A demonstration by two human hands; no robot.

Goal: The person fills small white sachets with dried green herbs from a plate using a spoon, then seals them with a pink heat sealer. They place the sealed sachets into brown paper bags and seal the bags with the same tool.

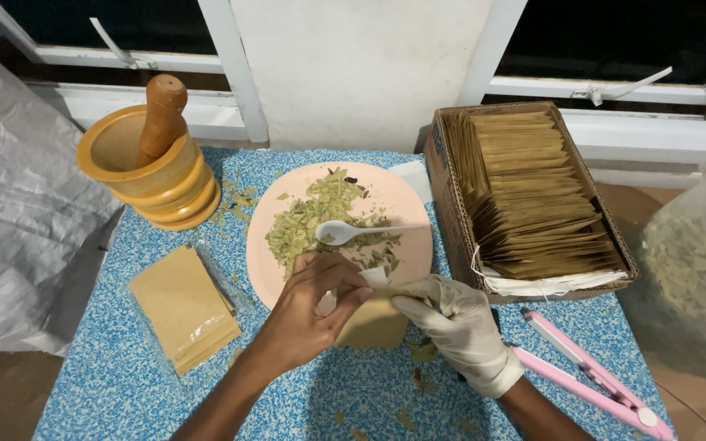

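Gripping from both sides, a small tan paper sachet [375, 320] is held over the near rim of the pink plate [408, 214] by the bare left hand [310, 309] and gloved right hand [453, 320]. Dried leaves [320, 214] and a white spoon [346, 232] are carried on the plate; a box of sachets [528, 193] is positioned just right.

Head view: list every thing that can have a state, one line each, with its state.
Left hand: bare, pinching the bag's top.
Right hand: gloved, holding the bag's edge.
Small brown paper bag: held between both hands.
White spoon: lying on the leaves.
Pink plate: holding dried leaves.
Cardboard box: open, full of brown bags.
Mortar: pestle standing in it.
Pink sealer: lying on the table.
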